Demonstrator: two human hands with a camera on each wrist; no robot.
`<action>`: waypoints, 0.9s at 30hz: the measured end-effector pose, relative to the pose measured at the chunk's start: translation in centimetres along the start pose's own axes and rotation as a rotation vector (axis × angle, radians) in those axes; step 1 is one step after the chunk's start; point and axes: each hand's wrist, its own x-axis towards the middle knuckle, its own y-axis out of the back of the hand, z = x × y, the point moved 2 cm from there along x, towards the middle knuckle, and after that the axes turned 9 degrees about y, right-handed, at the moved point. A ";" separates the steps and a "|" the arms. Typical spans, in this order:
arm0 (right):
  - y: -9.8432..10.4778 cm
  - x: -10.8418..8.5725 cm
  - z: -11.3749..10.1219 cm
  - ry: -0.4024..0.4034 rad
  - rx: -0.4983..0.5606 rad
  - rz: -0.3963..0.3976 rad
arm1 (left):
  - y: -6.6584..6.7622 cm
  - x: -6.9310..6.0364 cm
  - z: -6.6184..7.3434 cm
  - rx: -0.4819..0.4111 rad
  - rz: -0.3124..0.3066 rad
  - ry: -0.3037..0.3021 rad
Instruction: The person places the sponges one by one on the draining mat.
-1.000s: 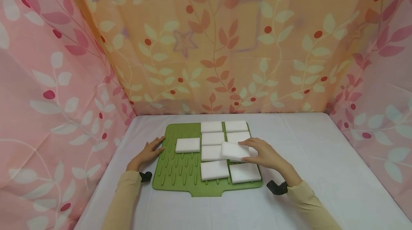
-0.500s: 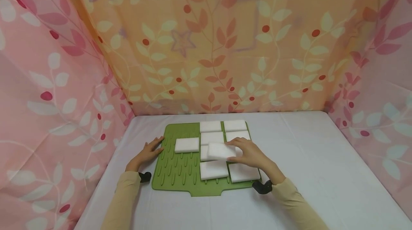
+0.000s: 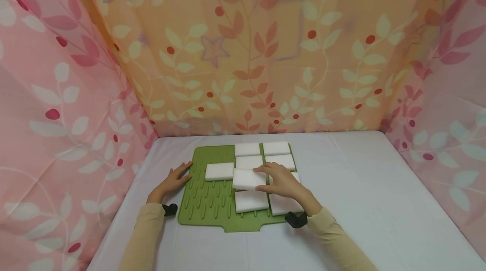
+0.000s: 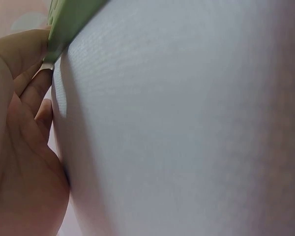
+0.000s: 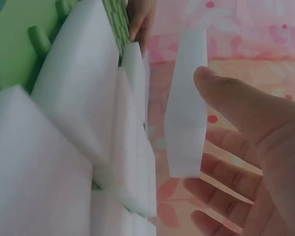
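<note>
My right hand [image 3: 284,181] pinches a white block, which looks like a melamine sponge [image 3: 246,179], by its right end. In the right wrist view, this sponge [image 5: 186,105] is lifted clear of those below it, with thumb and fingers on its edges. Beneath lies a green mat [image 3: 205,216] with raised ridges. Several similar sponges [image 3: 251,201] lie flat in two columns over its right half, and a single sponge [image 3: 219,171] lies left of them. At the mat's left edge rests my left hand [image 3: 172,181], fingers extended and touching the rim [image 4: 73,27].
A white cloth covers the table [image 3: 341,186]. Patterned fabric walls stand at the back [image 3: 228,73], left [image 3: 68,94] and right [image 3: 452,94]. Black straps sit at both wrists [image 3: 296,219].
The right hand has carried its sponge leftward from the right column to over the left column. The left hand keeps its place at the mat's edge.
</note>
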 end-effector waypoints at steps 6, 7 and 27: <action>-1.0 1.2 -0.8 0.021 0.001 0.011 | 0.0 -0.1 0.0 0.002 0.004 0.006; -1.1 1.4 -1.0 0.024 0.003 0.011 | 0.0 -0.1 0.0 0.003 0.005 0.006; -5.0 5.3 -3.7 0.040 -0.080 -0.073 | -0.2 0.2 -0.2 0.006 0.014 -0.001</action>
